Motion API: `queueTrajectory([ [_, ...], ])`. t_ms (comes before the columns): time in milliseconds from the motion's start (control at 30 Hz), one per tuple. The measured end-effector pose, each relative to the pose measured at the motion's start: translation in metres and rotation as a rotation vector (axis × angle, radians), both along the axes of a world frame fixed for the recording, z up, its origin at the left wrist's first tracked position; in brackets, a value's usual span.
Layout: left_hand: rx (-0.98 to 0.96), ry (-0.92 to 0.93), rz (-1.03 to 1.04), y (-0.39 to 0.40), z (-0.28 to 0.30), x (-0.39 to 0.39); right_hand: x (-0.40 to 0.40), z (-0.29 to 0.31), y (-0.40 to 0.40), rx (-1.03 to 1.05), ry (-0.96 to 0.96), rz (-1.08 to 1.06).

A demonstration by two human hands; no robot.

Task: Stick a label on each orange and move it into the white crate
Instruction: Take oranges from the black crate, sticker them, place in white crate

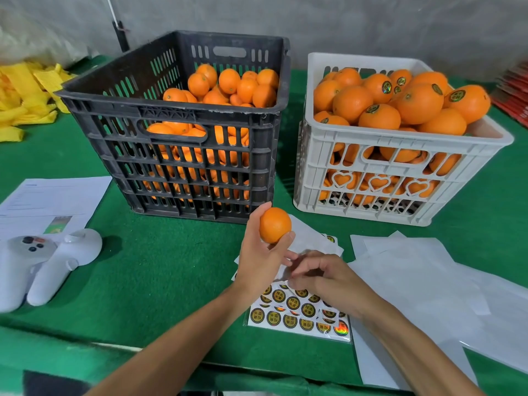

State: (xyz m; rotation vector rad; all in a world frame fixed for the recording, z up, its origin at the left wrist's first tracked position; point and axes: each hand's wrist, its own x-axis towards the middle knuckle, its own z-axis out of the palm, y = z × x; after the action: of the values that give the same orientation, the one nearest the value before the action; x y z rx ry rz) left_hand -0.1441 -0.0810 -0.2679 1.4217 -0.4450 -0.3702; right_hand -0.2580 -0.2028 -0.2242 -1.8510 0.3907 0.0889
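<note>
My left hand point(261, 257) holds a bare orange point(275, 225) upright by its fingertips, in front of the black crate point(183, 155) that is part full of unlabelled oranges. My right hand point(323, 277) rests just below it on the label sheet point(297, 312), fingers curled and pinching at the sheet's top edge; whether a label is lifted is hidden. The white crate point(400, 144) at the right is heaped with labelled oranges point(400, 98).
The green table cloth point(160, 270) carries two white controllers point(48, 264) and a printed paper point(48, 204) at the left, empty white backing sheets point(423, 281) at the right, yellow foam nets point(25, 98) far left, red packets point(514, 92) far right.
</note>
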Motion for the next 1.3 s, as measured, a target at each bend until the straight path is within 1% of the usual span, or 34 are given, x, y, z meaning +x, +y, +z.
queueTrajectory([
  [100, 0.048, -0.042, -0.004, 0.000, -0.002, 0.000, 0.002, 0.004, 0.001, -0.003, 0.068, -0.035],
  [167, 0.075, -0.072, 0.003, 0.001, -0.004, 0.001, 0.001, 0.004, 0.003, -0.008, 0.078, -0.043],
  [300, 0.090, -0.113, 0.002, 0.001, -0.009, 0.001, -0.004, 0.001, 0.003, 0.044, 0.026, -0.156],
  [400, 0.108, -0.157, 0.013, 0.000, -0.009, 0.001, -0.006, 0.000, 0.001, 0.068, -0.001, -0.198],
  [500, 0.104, -0.118, -0.011, -0.001, -0.012, 0.002, -0.005, -0.003, 0.000, 0.120, -0.115, -0.380],
  [533, 0.085, -0.098, -0.024, -0.001, -0.012, 0.003, -0.002, -0.002, -0.001, 0.102, -0.172, -0.461],
  [567, 0.075, -0.085, -0.034, -0.002, -0.012, 0.003, 0.002, -0.002, -0.002, 0.042, -0.232, -0.528],
  [633, 0.087, -0.084, -0.045, -0.002, -0.013, 0.004, 0.013, 0.000, -0.003, -0.128, -0.341, -0.590],
  [700, 0.101, -0.103, -0.055, -0.002, -0.013, 0.003, 0.023, 0.002, 0.000, -0.268, -0.424, -0.583],
  [800, 0.111, -0.134, -0.057, -0.003, -0.015, 0.004, 0.031, -0.003, 0.006, -0.427, -0.480, -0.477],
  [867, 0.085, -0.140, -0.053, -0.004, -0.014, 0.006, 0.030, -0.006, 0.008, -0.412, -0.486, -0.430],
  [933, 0.050, -0.159, -0.032, -0.005, -0.008, 0.005, 0.026, -0.004, 0.011, -0.372, -0.452, -0.400],
  [967, 0.058, -0.195, -0.003, -0.006, -0.003, 0.005, 0.024, -0.001, 0.013, -0.378, -0.426, -0.375],
  [1033, 0.135, -0.293, 0.055, -0.008, 0.008, 0.002, 0.022, 0.004, 0.020, -0.445, -0.379, -0.342],
  [1100, 0.188, -0.423, 0.074, -0.010, 0.026, -0.003, 0.022, 0.013, 0.028, -0.522, -0.369, -0.394],
  [1200, 0.172, -0.708, 0.064, -0.020, 0.067, -0.002, 0.029, 0.051, 0.025, -0.581, -0.406, -0.553],
  [1233, 0.190, -0.801, 0.064, -0.026, 0.087, 0.000, 0.033, 0.067, 0.017, -0.654, -0.433, -0.595],
  [1300, 0.246, -0.922, 0.073, -0.042, 0.136, 0.010, 0.041, 0.106, -0.004, -0.821, -0.534, -0.643],
])
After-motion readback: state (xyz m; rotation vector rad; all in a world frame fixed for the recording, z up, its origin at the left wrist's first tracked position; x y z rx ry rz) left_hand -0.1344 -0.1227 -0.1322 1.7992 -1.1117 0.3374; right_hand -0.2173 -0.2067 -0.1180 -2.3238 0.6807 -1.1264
